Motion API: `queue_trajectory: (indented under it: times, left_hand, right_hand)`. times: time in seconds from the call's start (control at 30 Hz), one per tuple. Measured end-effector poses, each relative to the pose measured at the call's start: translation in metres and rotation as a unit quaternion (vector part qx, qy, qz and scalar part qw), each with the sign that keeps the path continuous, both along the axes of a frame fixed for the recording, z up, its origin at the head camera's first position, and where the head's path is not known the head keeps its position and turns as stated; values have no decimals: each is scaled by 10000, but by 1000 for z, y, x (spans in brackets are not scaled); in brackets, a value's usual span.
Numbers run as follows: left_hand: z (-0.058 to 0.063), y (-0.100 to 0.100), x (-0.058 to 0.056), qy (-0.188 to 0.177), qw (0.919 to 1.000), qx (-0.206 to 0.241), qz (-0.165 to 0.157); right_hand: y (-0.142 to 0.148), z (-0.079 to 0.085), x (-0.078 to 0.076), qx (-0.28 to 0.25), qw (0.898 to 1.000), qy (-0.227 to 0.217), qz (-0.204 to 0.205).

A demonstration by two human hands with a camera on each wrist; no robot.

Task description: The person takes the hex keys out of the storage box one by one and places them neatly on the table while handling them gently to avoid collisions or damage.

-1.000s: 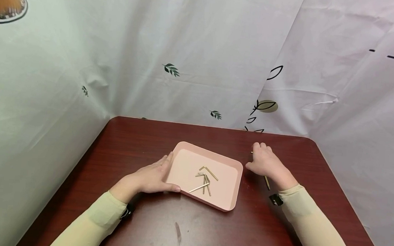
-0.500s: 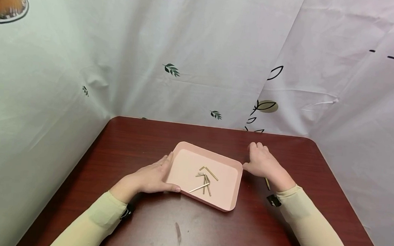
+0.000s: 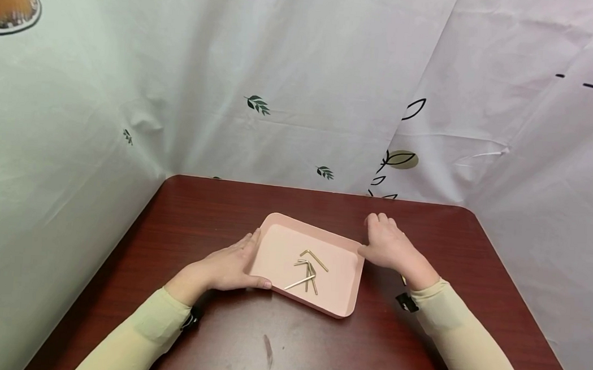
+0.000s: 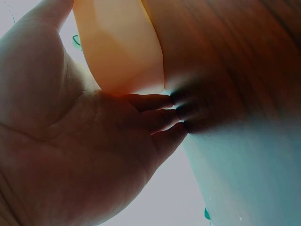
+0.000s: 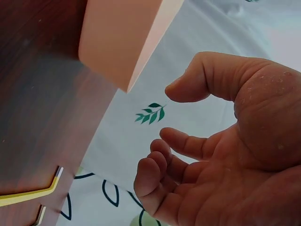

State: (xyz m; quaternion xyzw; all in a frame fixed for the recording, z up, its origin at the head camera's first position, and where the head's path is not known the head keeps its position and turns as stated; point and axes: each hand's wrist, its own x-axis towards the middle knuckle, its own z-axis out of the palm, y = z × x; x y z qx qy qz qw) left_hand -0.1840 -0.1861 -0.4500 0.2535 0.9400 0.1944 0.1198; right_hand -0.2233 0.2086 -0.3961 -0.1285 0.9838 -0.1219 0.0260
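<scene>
Straight fingers of my left hand rest against the left side of a pink tray, its thumb along the near rim. In the left wrist view that hand lies against the tray wall. Several brass-coloured L-shaped hex keys lie in the tray. My right hand is over the tray's far right corner. The right wrist view shows this hand with thumb and loosely bent fingers apart, nothing between them, near the tray corner.
Two more hex keys lie on the dark red table, right of the tray; the right wrist view shows a yellow one and part of another key. White patterned cloth hangs behind the table.
My right hand has moved left, from over the hex keys on the table to the tray's right corner. Left hand, tray and the keys in it have stayed put.
</scene>
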Motion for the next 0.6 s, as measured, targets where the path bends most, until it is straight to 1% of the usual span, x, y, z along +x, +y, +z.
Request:
queue_trajectory:
  times: [0.1,0.33,0.6]
  left_hand:
    - [-1,0,0,7,10000,13,-13]
    - [0,0,1,-35,10000,19,-5]
    - [0,1,1,-33,10000,-85,13]
  right_hand:
    - [-3,0,1,25,10000,19,3]
    - [-9,1,5,-40,9991,280,323]
    - [-18,2,8,-150,9984,359,417]
